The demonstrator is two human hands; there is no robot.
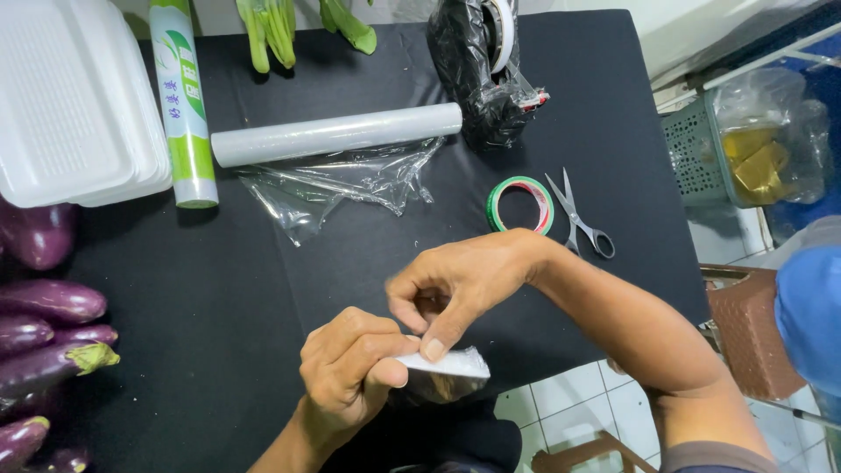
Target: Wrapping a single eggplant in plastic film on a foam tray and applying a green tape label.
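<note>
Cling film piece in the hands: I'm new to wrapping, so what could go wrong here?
The small film piece, pinched between left hand and right hand, may cling to itself and bunch up. It is held at the black table's edge, so it could drop to the floor. The loose sheet off the roll may crumple further.

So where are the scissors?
The scissors lie on the black table, right of centre in the head view, just right of the green tape roll and above the right hand.
</note>
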